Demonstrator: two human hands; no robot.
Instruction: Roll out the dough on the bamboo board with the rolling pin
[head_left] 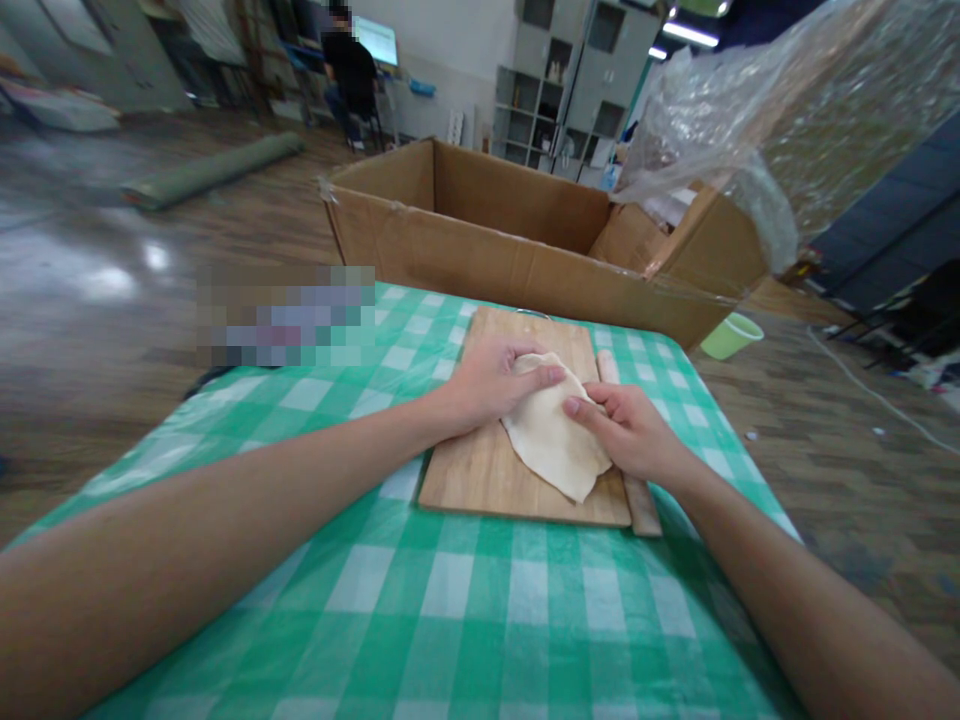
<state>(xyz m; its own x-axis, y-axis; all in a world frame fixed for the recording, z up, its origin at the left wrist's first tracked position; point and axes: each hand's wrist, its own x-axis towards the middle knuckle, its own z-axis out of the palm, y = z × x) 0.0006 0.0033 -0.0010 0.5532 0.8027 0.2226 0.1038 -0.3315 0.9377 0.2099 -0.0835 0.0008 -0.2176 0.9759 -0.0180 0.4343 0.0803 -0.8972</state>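
A flattened sheet of pale dough [556,440] lies over the wooden cutting board [469,480], its lower edge hanging to a rough point near the board's front. My left hand [499,383] grips the dough's upper left edge, thumb on top and the other fingers mostly hidden behind it. On the opposite side my right hand [630,425] pinches the right edge between thumb and fingers. Along the board's right side rests a wooden rolling pin [643,508], partly covered by my right hand.
A green-and-white checked cloth [450,620] covers the table. Beyond its far edge stands a large open cardboard box [487,245], with plastic wrap [720,130] at its right. A light green bin [731,337] is on the floor. A person [351,70] sits at a far desk.
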